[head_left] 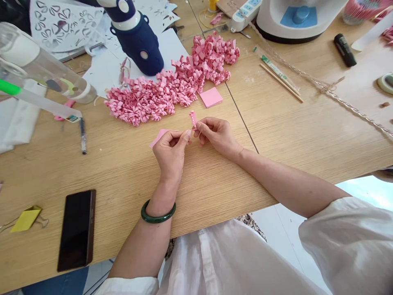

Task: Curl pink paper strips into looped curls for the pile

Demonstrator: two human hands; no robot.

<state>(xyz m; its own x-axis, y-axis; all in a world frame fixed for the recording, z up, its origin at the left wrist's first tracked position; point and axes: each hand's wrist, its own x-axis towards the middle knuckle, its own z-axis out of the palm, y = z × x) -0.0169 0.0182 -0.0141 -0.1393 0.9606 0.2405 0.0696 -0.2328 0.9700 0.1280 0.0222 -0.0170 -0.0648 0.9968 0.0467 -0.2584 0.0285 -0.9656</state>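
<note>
My right hand [216,135] pinches a small fringed pink paper strip [193,117], which sticks up above its fingertips. Close beside it, my left hand [172,153] has thumb and forefinger pressed together near the strip's lower end; what lies between them is too small to make out. Partly behind the left hand lies a pink paper sheet [159,136]. A square stack of pink paper [211,97] sits just beyond the hands. Farther back stretches a long heap of curled pink paper pieces [172,86].
A dark blue bottle [138,43] stands behind the heap, with a clear bottle [61,67] at the left. A phone [76,229] and a yellow binder clip [27,218] lie front left. Wooden sticks [281,82], a twisted cord [346,104] and a white appliance [302,24] are on the right.
</note>
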